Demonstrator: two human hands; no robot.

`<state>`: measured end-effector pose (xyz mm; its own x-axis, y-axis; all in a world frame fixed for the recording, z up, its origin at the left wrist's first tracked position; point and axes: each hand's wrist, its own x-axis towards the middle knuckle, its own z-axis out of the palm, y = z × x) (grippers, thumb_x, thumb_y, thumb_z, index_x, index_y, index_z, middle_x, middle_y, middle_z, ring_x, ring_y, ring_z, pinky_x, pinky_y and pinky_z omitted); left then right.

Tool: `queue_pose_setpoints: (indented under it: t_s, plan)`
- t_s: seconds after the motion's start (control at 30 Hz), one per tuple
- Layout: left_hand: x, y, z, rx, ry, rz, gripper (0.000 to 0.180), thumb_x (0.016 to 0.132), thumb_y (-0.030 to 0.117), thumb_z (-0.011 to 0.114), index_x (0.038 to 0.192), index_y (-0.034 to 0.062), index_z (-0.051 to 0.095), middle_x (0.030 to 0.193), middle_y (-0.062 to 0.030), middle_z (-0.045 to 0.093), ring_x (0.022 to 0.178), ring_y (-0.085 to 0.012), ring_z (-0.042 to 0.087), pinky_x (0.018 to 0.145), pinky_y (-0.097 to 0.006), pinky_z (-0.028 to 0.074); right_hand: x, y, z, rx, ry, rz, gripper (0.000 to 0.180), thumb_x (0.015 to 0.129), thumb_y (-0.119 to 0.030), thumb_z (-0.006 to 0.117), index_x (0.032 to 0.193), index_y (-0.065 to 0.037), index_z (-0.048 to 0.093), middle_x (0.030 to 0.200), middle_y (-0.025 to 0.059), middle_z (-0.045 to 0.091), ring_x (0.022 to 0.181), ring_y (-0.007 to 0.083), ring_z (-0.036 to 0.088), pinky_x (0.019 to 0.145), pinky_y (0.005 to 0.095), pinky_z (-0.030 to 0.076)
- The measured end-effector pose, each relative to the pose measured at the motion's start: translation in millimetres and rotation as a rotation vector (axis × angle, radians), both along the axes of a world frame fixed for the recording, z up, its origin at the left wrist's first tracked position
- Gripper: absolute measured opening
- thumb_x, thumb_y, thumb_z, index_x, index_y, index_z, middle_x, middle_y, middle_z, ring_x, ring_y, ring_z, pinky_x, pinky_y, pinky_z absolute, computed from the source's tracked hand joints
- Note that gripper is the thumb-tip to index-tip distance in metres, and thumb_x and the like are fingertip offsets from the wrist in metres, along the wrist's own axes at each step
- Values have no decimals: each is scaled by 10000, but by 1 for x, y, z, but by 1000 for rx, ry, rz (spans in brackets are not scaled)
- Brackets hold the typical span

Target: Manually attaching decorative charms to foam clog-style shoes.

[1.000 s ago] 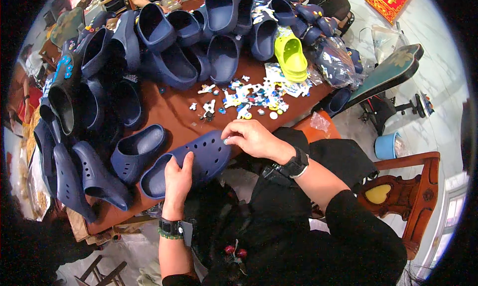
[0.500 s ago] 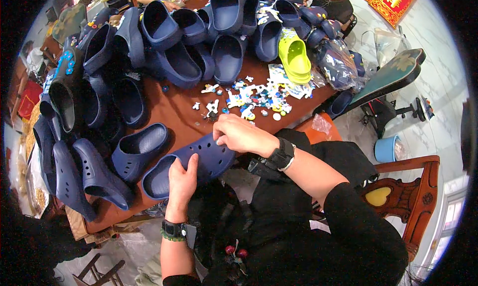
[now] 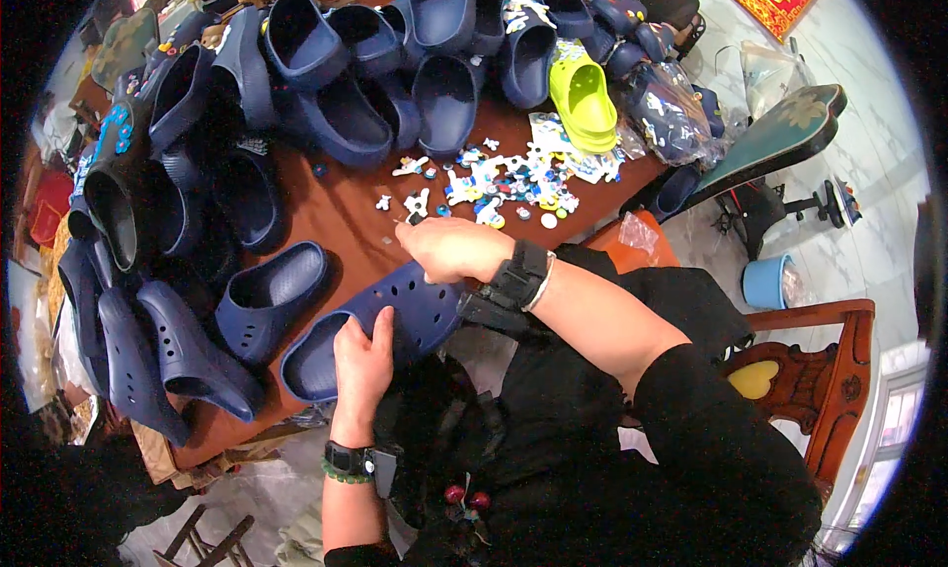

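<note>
A brown surface point(image 3: 336, 216) carries heaped navy clogs point(image 3: 326, 93), with one navy clog point(image 3: 395, 315) lying at its near edge. The left hand point(image 3: 362, 355) has its grip clasped on that clog's side. The right hand point(image 3: 449, 248) rests closed at its toe, beside scattered small charms point(image 3: 504, 182); what its grip pinches cannot be told.

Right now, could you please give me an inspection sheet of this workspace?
Surface: brown table, crowded.
Job's things: navy clog lying at the near edge.
Clutter: heap of navy clogs, one lime clog, small charms scattered.
Grippers: left hand grips the clog's side; right hand rests on its top.
Cables: nothing seen.
Surroundings: wooden chair, blue bucket, tiled floor.
</note>
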<state>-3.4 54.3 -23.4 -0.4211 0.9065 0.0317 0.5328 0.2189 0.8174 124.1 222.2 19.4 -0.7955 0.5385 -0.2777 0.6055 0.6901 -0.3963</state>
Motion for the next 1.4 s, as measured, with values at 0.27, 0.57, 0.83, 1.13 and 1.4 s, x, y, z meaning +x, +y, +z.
queue_pose_setpoints:
  t_s: [0.27, 0.57, 0.83, 1.13, 1.4]
  plan:
    - [1, 2, 2, -7, 38, 8, 378, 894, 297, 645, 885, -79, 611, 890, -283, 643, 877, -427, 619, 772, -449, 473, -4, 5, -10, -10, -97, 10, 498, 747, -49, 646, 1209, 9, 467, 1019, 235, 662, 954, 384, 647, 766, 452, 527]
    - [-3, 0, -1, 30, -144, 39, 342, 900, 264, 631, 940, -76, 629, 899, -244, 674, 870, -377, 654, 784, -407, 495, 50, 75, -4, -22, 416, -274, 282, 760, -148, 724, 997, -18, 644, 875, 107, 689, 786, 233, 666, 680, 350, 513]
    - [-5, 2, 3, 31, -169, 28, 337, 901, 263, 631, 928, -73, 625, 893, -234, 676, 851, -365, 655, 772, -410, 489, 50, 71, -55, 208, 347, -106, 208, 741, -107, 723, 861, 5, 593, 819, 208, 647, 815, 369, 642, 693, 445, 492]
    - [-5, 5, 6, -33, -158, 23, 350, 903, 280, 643, 946, -67, 619, 910, -195, 682, 840, -285, 647, 775, -376, 486, 36, 67, -73, 204, 336, -169, 105, 785, -27, 626, 858, 21, 568, 869, 216, 604, 840, 381, 612, 723, 447, 494]
    - [-5, 3, 5, -11, -128, 61, 339, 898, 262, 634, 899, -77, 624, 872, -246, 672, 826, -358, 659, 753, -409, 491, 52, 61, -69, 372, 593, -105, 142, 825, -22, 601, 965, -10, 618, 839, 159, 627, 778, 328, 631, 716, 399, 511]
